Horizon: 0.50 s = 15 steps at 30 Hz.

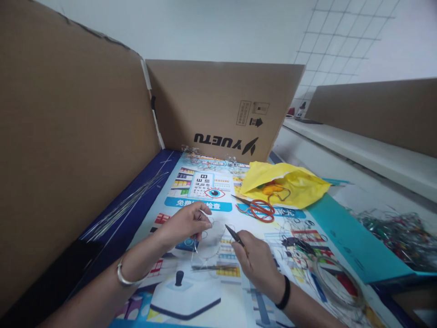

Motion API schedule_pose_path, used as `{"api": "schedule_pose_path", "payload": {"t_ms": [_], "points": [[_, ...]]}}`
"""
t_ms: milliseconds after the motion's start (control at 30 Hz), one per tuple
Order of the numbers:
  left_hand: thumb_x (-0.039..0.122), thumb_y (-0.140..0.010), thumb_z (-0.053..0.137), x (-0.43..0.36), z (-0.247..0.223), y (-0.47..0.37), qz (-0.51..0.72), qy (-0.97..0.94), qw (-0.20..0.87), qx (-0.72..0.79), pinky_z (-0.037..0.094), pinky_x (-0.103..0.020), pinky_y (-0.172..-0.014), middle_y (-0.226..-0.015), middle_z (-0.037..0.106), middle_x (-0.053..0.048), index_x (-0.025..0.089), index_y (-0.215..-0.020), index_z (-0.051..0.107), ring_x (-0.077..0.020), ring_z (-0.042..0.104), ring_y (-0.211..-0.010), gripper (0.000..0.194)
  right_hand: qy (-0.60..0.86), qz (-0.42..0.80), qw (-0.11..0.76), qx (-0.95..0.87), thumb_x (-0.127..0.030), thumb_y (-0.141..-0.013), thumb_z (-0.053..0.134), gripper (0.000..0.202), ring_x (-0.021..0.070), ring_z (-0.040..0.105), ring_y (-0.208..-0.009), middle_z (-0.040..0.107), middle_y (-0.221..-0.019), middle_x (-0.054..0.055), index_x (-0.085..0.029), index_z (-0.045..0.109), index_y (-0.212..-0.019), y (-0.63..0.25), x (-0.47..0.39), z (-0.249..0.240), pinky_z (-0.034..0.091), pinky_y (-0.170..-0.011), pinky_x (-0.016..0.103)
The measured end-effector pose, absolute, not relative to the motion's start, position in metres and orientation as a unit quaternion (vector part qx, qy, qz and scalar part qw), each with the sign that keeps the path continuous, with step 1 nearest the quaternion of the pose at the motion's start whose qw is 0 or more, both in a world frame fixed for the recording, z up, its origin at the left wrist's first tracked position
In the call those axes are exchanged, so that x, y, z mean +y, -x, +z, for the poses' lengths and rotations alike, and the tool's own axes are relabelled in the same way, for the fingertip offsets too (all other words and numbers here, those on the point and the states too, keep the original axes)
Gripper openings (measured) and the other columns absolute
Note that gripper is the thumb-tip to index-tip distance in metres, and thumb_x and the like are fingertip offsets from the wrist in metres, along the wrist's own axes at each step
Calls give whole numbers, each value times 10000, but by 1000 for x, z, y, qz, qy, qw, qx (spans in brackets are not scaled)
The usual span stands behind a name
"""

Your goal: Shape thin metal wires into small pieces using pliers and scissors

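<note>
My left hand [190, 220] has its thumb and fingers pinched on a thin, bent wire [206, 259], which loops down over the printed sheet. The wire is so fine that parts of it fade against the print. In my right hand [253, 256] is a pair of needle-nose pliers [233, 233], its dark jaws pointing up and left towards the wire. Whether the jaw tips touch the wire is too fine to tell. Below the hands a small bundle of short wires [214, 268] lies on the sheet.
Orange-handled scissors [262, 211] lie beside a yellow bag [297, 184] of orange items. Long straight wires [126, 205] rest at left. A coil of wire [319, 278] and loose bits sit at right. Cardboard panels [205, 105] stand behind and left. A wire heap [392, 232] fills the far right.
</note>
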<state>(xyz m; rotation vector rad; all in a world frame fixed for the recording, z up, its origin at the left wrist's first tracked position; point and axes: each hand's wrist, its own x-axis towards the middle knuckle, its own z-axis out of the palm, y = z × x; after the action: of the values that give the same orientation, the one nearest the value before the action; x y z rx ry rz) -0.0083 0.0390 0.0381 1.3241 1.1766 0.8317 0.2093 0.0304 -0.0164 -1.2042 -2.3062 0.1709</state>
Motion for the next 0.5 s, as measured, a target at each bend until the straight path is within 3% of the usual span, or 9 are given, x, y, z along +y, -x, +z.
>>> {"api": "schedule_pose_path", "payload": {"t_ms": [200,500], "points": [[255,-722,570,34,32,-3,325,-575,567,492,303,-185,-452,-562,464,71,155,-760,542,-44,449,-433,111,438,38,272,-856,-388,-912,299,313,132,500,-595,562,-683,23,-188,477,-750,-213,32,-11,286,-544,229],[200,-650,570,33,20,-11,331,-552,578,501,298,-195,-448,-583,497,56,170,-671,500,-55,425,-440,79,452,9,256,-854,-400,-912,309,329,128,517,-613,580,-701,30,-178,509,-773,-214,38,-14,277,-554,232]]}}
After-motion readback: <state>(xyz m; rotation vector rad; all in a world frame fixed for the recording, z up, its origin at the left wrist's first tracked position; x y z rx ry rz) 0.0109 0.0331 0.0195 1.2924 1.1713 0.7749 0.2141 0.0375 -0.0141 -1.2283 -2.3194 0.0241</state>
